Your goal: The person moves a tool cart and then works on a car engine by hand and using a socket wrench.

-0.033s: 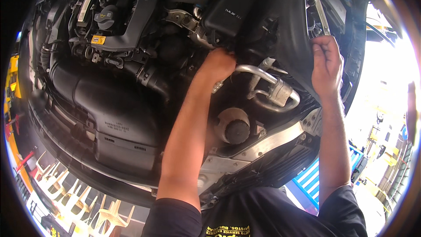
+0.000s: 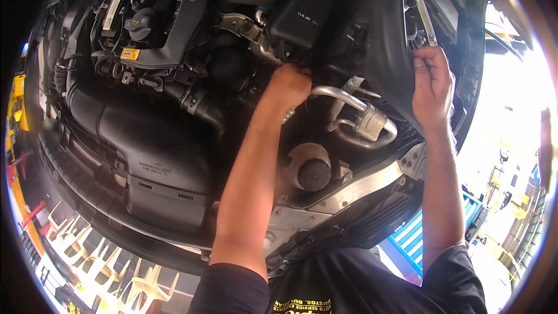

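Note:
In a car's engine bay, my left hand (image 2: 290, 83) reaches in under the front edge of a black plastic housing (image 2: 299, 23). Its fingers are curled closed, and what they grip is hidden behind the knuckles. Just right of that wrist runs a bent silver metal pipe (image 2: 343, 94) with a clamp block. Over on the right, my right hand (image 2: 433, 81) has its fingers bent in at the side of a large black plastic duct (image 2: 388, 40). The fingertips touch its edge, near the lower end of a silver metal bar (image 2: 426, 17).
Left of my arm lies a wide black air intake duct (image 2: 151, 145). A round black cap (image 2: 314, 173) sits near the silver front crossmember (image 2: 360, 191). The engine cover (image 2: 168, 40) has an oil filler cap (image 2: 138, 25). Beyond the car stand pale plastic chairs (image 2: 148, 285) and a blue drawer cabinet (image 2: 410, 238).
My left hand and forearm have shifted very slightly. The right hand stays at the duct's edge.

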`<state>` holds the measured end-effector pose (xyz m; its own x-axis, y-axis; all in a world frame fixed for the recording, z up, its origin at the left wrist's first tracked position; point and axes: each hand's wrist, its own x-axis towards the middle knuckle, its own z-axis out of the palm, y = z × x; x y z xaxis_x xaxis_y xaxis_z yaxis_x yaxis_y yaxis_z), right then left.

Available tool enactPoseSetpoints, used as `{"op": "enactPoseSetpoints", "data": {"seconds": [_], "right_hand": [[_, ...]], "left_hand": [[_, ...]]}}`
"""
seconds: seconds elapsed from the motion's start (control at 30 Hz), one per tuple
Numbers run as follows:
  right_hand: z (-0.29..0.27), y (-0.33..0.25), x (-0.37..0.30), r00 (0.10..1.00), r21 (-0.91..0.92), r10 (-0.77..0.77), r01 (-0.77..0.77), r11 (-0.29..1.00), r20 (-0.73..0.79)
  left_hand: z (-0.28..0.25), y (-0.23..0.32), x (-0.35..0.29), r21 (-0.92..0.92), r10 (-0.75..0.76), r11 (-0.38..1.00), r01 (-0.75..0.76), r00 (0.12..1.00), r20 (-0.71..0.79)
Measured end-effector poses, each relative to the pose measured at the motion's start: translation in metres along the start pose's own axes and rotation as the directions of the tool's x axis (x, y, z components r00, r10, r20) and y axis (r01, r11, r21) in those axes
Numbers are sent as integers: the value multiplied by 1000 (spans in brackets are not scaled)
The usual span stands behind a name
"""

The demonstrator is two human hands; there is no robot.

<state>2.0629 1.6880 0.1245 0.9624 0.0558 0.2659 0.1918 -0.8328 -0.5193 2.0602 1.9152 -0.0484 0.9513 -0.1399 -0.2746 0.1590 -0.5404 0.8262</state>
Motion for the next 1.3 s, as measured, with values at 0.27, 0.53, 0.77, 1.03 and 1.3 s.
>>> {"op": "enactPoseSetpoints", "data": {"seconds": [0.27,0.53,0.77,1.03,1.3], "right_hand": [[-4,-5,0,981,-41,-172,169,985,-95],[35,-106,-37,807,237,-531,480,845,259],[25,-119,9,794,203,-408,354,913,450],[34,-107,65,763,435,-99,-251,865,638],[13,-129,135,524,82,-212,259,962,825]], "left_hand": [[-57,37,-62,262,-137,948,181,974,-178],[-103,105,-125,-74,178,974,-214,926,-332],[-108,107,-105,-696,50,646,-313,927,-371],[-77,85,-64,-671,187,609,-423,899,-396],[-66,63,-48,-564,164,736,-374,907,-388]]}}
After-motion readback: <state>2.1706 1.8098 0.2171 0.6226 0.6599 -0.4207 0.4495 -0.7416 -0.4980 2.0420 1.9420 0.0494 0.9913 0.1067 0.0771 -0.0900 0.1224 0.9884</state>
